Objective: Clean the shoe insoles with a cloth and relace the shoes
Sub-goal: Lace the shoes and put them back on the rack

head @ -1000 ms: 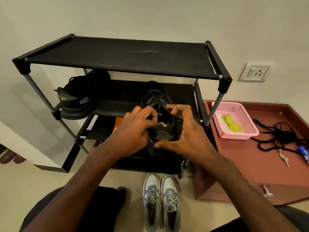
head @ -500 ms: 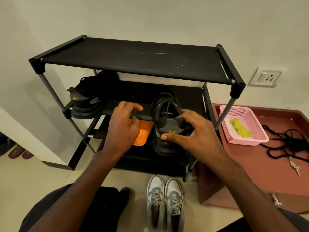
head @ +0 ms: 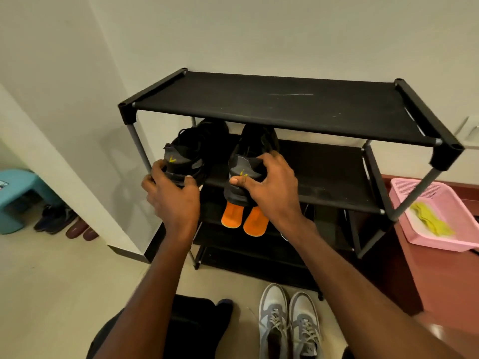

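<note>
left hand now on second shoe

top shelf roofs the two black shoes, open front, grey sneakers below

Shoe rack: matt black cloth shelves on smooth grey metal tubes with black plastic corner joints. Basket: glossy pink perforated plastic. Floor: smooth pale tile.

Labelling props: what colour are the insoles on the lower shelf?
Bright orange insoles, two side by side; seen in the head view.
</note>
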### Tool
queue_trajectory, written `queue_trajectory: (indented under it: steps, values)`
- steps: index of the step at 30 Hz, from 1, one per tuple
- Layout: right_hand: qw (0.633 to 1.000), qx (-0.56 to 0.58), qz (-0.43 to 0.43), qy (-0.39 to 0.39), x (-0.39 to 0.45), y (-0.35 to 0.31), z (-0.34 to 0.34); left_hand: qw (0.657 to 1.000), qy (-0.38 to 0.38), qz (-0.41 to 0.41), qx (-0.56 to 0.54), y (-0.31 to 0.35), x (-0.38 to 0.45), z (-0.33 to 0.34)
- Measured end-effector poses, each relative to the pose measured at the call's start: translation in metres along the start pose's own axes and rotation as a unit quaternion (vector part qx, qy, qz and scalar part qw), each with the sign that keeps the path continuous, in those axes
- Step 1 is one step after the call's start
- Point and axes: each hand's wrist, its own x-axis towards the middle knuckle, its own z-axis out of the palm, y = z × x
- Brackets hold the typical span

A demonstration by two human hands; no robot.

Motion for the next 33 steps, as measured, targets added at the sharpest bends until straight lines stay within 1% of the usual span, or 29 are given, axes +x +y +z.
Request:
queue_trajectory:
  steps: [3,5,8,12,14,18,20,22,23,25,27,29,31,33]
  values:
    - [1.000,-0.020,0.005,-0.004,0.010,-0.001,0.031,0.998,-0.049,-0.016,-0.044,-0.012,0.013,0.001]
    - [1.000,-0.019,0.018,0.006,0.015,-0.002,0.047,0.996,-0.065,-0.017,-0.054,-0.020,0.021,0.003]
    - [0.999,0.007,0.027,0.027,0.019,-0.004,0.057,0.997,-0.056,-0.025,-0.056,-0.027,0.032,0.006]
    - [0.997,0.057,0.028,0.030,0.021,-0.007,0.060,0.996,-0.030,-0.032,-0.082,-0.033,0.036,0.011]
    - [0.997,0.061,0.028,0.027,0.019,-0.008,0.062,0.995,-0.022,-0.027,-0.089,-0.037,0.036,0.013]
    - [0.999,0.045,0.016,0.002,0.017,-0.006,0.058,0.997,-0.039,-0.009,-0.072,-0.040,0.035,0.011]
    - [0.999,0.044,0.006,-0.019,0.014,-0.003,0.052,0.999,-0.026,0.015,-0.023,-0.038,0.030,0.010]
    - [0.998,0.044,0.002,-0.043,0.009,0.001,0.045,0.997,0.020,0.051,0.046,-0.028,0.020,0.005]
    - [0.998,0.039,0.002,-0.051,0.007,0.003,0.040,0.994,0.048,0.078,0.063,-0.021,0.014,0.002]
    - [0.999,0.018,0.000,-0.050,0.000,0.008,0.029,0.984,0.071,0.153,0.050,-0.012,0.000,-0.001]
    - [0.999,-0.003,-0.016,-0.028,-0.008,0.013,0.016,0.968,0.051,0.243,0.023,-0.007,-0.016,0.001]
    - [0.999,-0.024,-0.037,-0.003,-0.017,0.018,0.003,0.949,0.007,0.315,-0.002,-0.003,-0.038,0.009]
    - [0.998,-0.037,-0.048,0.021,-0.025,0.023,-0.008,0.939,-0.037,0.341,-0.029,0.002,-0.060,0.017]
    - [0.998,-0.024,-0.035,0.045,-0.037,0.031,-0.015,0.933,-0.094,0.344,-0.043,0.001,-0.083,0.025]
